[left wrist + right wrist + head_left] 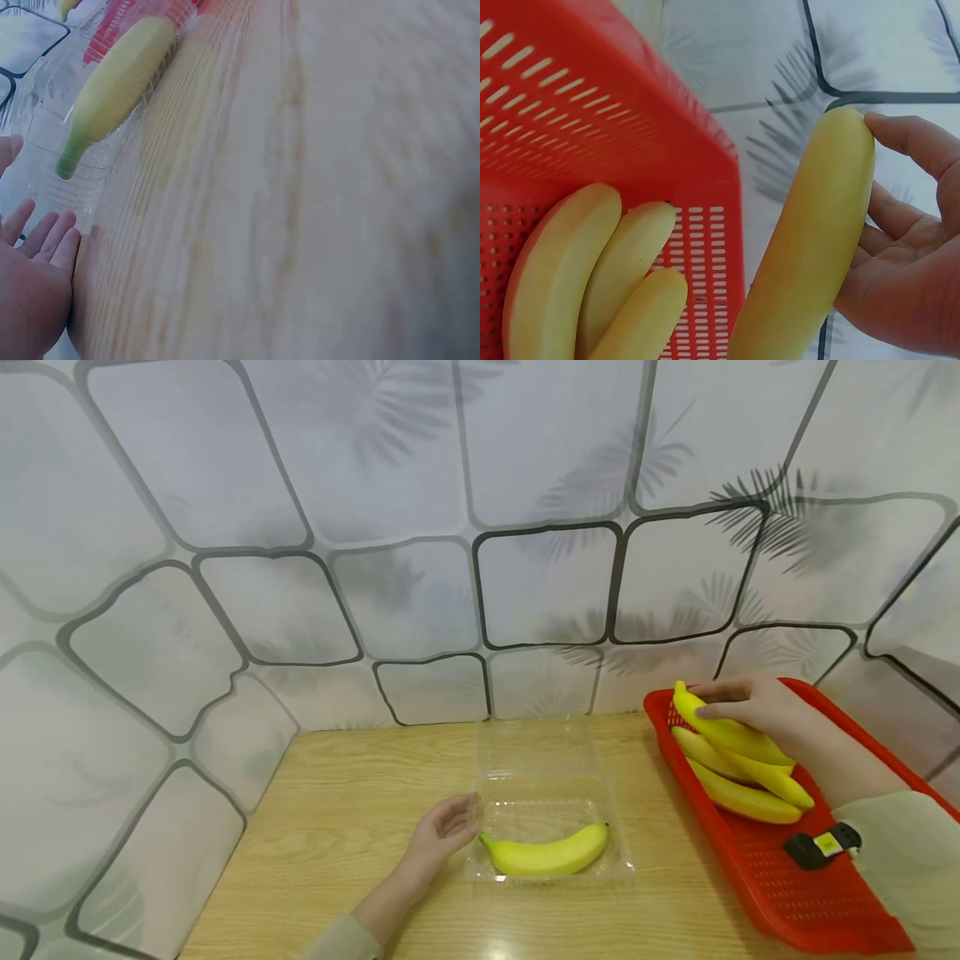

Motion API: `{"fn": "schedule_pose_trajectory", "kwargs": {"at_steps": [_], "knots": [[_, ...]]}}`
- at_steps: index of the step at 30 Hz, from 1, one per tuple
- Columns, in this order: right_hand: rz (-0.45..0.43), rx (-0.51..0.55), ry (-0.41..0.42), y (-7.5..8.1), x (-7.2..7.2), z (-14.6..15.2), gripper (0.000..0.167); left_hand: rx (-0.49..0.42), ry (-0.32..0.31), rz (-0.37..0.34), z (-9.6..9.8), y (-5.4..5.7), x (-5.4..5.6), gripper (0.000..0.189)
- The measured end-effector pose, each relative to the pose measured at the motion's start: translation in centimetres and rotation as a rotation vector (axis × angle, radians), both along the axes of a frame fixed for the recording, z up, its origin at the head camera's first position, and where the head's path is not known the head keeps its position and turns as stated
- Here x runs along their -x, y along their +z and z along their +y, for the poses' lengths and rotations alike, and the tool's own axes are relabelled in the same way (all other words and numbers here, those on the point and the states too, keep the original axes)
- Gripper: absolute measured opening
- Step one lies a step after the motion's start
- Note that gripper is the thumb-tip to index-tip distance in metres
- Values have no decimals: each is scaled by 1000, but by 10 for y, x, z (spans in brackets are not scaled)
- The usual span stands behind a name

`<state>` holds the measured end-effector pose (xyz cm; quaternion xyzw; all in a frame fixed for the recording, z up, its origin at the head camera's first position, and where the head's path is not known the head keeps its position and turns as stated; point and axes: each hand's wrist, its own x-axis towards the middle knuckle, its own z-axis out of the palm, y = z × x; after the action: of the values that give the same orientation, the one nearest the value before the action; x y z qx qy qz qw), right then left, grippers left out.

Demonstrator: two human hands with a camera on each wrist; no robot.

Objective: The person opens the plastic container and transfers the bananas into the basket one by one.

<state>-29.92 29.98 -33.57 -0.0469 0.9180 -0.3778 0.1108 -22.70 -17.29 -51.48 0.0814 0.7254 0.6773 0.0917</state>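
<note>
My right hand [772,706] grips a yellow banana [738,735] above the other bananas [742,797] in a red plastic basket [780,881]. In the right wrist view, the thumb and fingers hold the banana [810,232] by its side, and several more lie below in the basket [712,161]. An opened clear plastic clamshell box [517,814] lies on the table with one banana [551,853] in its base. My left hand [438,831] is at the box's left edge, its fingers loosely bent; in the left wrist view the fingers [52,236] look extended, holding nothing.
The wooden table [345,802] meets a wall [405,602] with a patterned covering at the back and left. The box's transparent lid [536,747] lies folded back toward that wall. The basket stands at the table's right side. A dark strap device [821,847] sits at my right sleeve.
</note>
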Motion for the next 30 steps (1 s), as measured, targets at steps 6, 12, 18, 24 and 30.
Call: {"fn": "schedule_pose_trajectory", "kwargs": {"at_steps": [6,12,18,24,30], "knots": [[-44,-29,-41,-7,2,12,70,5,1,3,0,1,0,56],[-68,-46,-59,-13,2,23,75,2,-5,1,0,2,0,56],[-75,-11,-62,-22,0,36,72,-10,-4,1,0,2,0,55],[-91,-3,-98,-27,-2,46,76,-17,-4,4,1,1,0,55],[-121,-23,-109,-35,-4,58,78,-5,-4,20,0,1,0,54]]}}
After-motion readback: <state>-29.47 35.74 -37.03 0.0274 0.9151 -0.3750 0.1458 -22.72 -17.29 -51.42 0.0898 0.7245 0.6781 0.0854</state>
